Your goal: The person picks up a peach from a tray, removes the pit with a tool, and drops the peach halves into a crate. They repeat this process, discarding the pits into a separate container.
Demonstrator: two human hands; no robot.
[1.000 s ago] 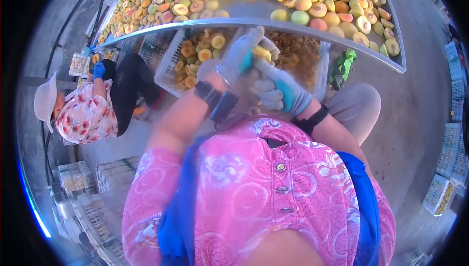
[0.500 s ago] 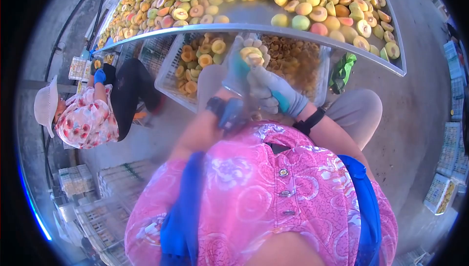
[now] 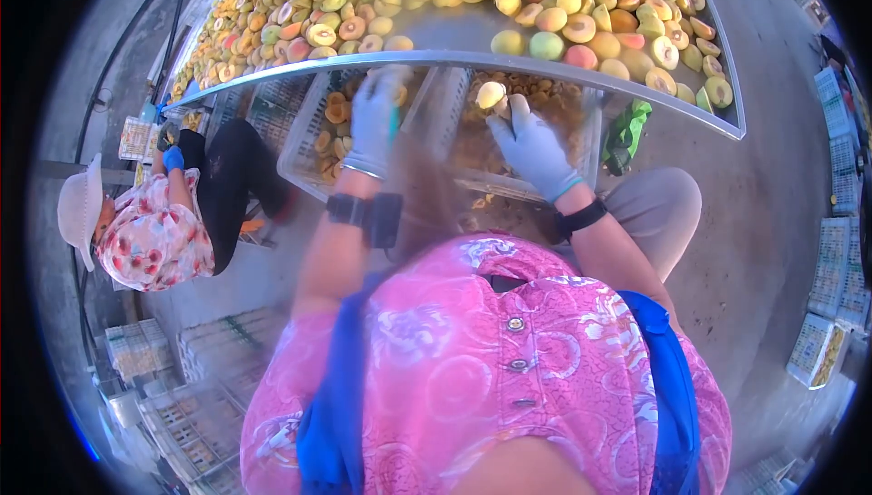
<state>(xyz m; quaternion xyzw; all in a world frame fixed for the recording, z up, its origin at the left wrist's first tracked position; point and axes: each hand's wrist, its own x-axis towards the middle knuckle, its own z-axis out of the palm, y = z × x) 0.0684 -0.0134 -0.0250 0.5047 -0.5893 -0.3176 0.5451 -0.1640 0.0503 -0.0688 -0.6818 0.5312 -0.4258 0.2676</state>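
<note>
My left hand (image 3: 370, 127), in a pale glove with a green patch, reaches over the left crate (image 3: 296, 145) of halved, peach-like fruit (image 3: 338, 112). Its fingers stretch forward, blurred at the tips, and I see nothing held in them. My right hand (image 3: 534, 150), also gloved, is over the right crate (image 3: 592, 136), which holds brownish fruit scraps (image 3: 563, 104). Its thumb and fingers close at a pale yellow rounded piece of fruit (image 3: 491, 95) that sticks up beyond the fingertips. The two hands are apart, each below the metal table's front edge.
A metal-rimmed table (image 3: 463, 27) heaped with whole and halved fruit spans the front. A green bag (image 3: 627, 136) lies right of the crates. Another person (image 3: 154, 232) sits at left, wearing a hat and blue glove. Stacked crates (image 3: 195, 418) stand behind left, more crates (image 3: 817, 350) at far right.
My hands were together at a piece of fruit between the crates. They have parted: the left moved left over the fruit crate, the right slightly right over the scraps.
</note>
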